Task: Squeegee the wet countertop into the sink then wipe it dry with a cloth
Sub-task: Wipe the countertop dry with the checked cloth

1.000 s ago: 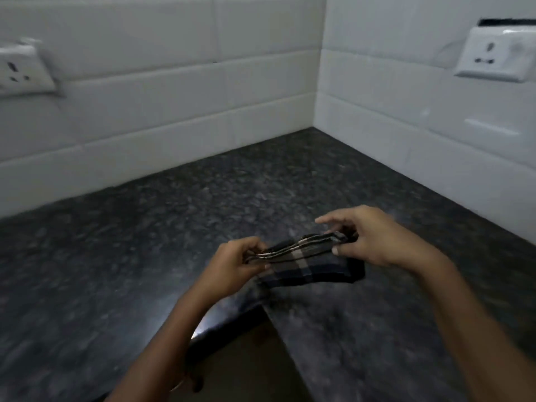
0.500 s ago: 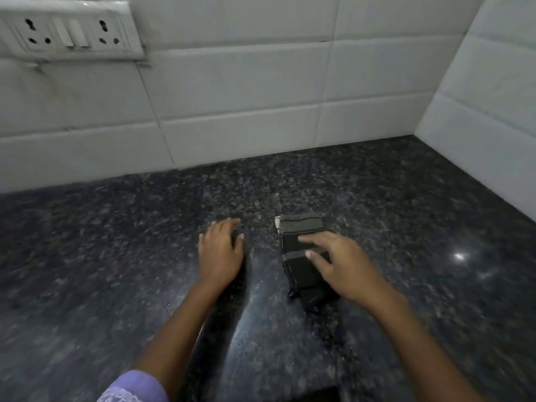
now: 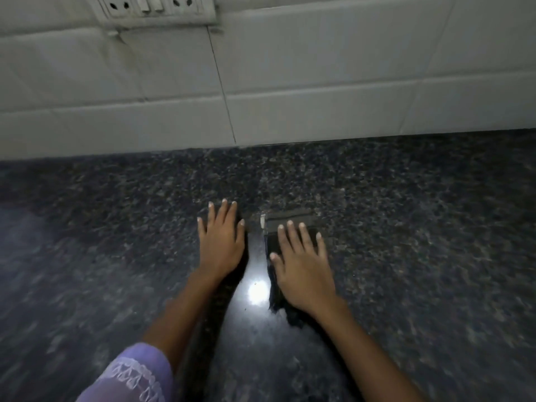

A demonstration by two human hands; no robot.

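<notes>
1. On the dark speckled granite countertop [image 3: 406,227], both hands lay flat, palms down, side by side and a little apart.
2. The right hand [image 3: 304,265] pressed down on a folded dark cloth [image 3: 285,220]; its fingers were straight and slightly spread, and none curled round the fabric.
3. The cloth lay on the countertop under that hand, its far folded edge showing beyond the fingertips, with a pale corner at the left of that edge. A ragged dark edge of it showed below the wrist.
4. The left hand [image 3: 222,242] rested directly on the bare stone just beside the cloth, not touching it; its fingers were straight and close together, with the thumb held a little off.
5. A bright light reflection [image 3: 256,291] shone on the glossy stone between the two wrists.
6. A lilac sleeve [image 3: 130,375] with white embroidery covered the left arm near the lower edge of the view.
7. Behind the countertop rose a wall of white tiles [image 3: 319,82], with a white socket-and-switch plate [image 3: 156,7] at the top, cut off by the frame.
</notes>
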